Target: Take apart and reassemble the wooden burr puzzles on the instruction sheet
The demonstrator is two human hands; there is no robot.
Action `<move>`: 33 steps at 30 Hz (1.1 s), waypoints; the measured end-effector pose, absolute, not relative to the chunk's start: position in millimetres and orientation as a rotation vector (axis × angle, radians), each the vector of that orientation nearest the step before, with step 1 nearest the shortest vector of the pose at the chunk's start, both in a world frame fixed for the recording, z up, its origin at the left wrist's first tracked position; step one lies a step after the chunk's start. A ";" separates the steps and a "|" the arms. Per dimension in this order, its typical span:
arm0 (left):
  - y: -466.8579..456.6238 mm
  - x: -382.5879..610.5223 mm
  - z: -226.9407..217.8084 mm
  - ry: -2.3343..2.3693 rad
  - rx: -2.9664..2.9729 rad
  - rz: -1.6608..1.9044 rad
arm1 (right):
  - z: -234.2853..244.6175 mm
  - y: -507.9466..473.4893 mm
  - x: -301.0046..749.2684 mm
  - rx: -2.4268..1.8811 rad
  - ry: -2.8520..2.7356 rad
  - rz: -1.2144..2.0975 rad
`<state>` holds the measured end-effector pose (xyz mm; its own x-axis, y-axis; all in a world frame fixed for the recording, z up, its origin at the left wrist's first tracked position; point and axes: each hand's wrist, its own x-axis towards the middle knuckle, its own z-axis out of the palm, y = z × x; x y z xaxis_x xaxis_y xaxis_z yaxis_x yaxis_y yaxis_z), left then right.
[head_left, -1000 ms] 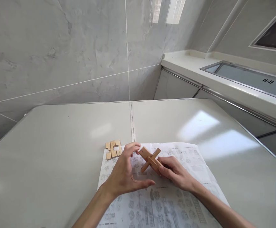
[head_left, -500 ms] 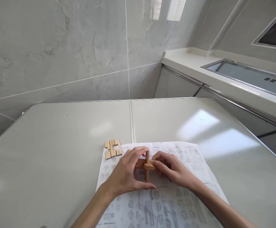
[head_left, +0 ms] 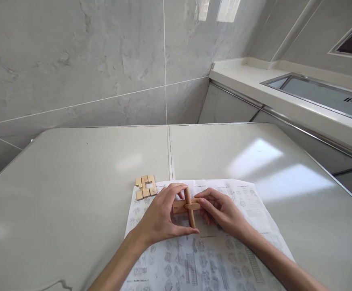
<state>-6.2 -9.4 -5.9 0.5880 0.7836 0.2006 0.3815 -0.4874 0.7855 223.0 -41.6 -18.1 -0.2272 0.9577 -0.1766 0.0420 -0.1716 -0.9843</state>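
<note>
**A:** What lies under the hands?

**B:** A pale table (head_left: 73,182). On it, directly beneath the grip, is a printed sheet (head_left: 242,202) of diagrams. It is spread flat, probably so it can be read while both hands are busy.

**A:** And the hands themselves?

**B:** The left hand (head_left: 159,218) enters from the near left and the right hand (head_left: 224,213) from the near right. They meet over the far half of the sheet. Between them is a wooden cross (head_left: 188,206), two sticks joined at their middles. I cannot tell whether it rests on the paper or sits just above it.

**A:** How is it held?

**B:** The left hand is half closed, with its forefinger at the far end of the lengthwise stick and its thumb at the near end, so it spans that stick. The right hand pinches the right end of the crosswise stick with its fingertips. One hand holds each stick, apparently so that each can be steadied against the other.

**A:** The small pieces?

**B:** Those are wooden blocks (head_left: 146,187), lying flat in a cluster just beyond and left of the grip, at the sheet's far left corner. Neither hand touches them, and they look set aside within reach.
</note>
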 end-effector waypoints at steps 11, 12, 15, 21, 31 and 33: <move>-12.2 -3.8 -4.8 0.885 2.135 0.777 | -15.9 -43.6 219.0 -1.245 -1.196 1.502; -12.0 -3.6 -5.0 0.894 2.140 0.775 | -16.3 -43.5 220.3 -1.235 -1.191 1.519; -11.5 -2.9 -6.0 0.919 2.148 0.780 | -19.4 -43.2 225.1 -1.187 -1.160 1.575; -11.3 -4.1 -6.5 0.961 2.043 0.810 | -22.7 -40.3 230.3 -1.111 -0.945 1.599; -2.7 -14.4 2.3 0.696 1.269 0.767 | -20.6 -42.1 222.8 -1.372 -1.097 1.165; -0.6 -15.5 2.1 0.631 1.192 0.752 | -20.9 -42.7 220.4 -1.422 -1.191 1.080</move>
<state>-15.5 -0.6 2.1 0.6065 0.7939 -0.0424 -0.1797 0.1889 0.9654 220.4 -42.7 -20.9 0.1334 0.9898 -0.0490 0.1456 -0.0685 -0.9870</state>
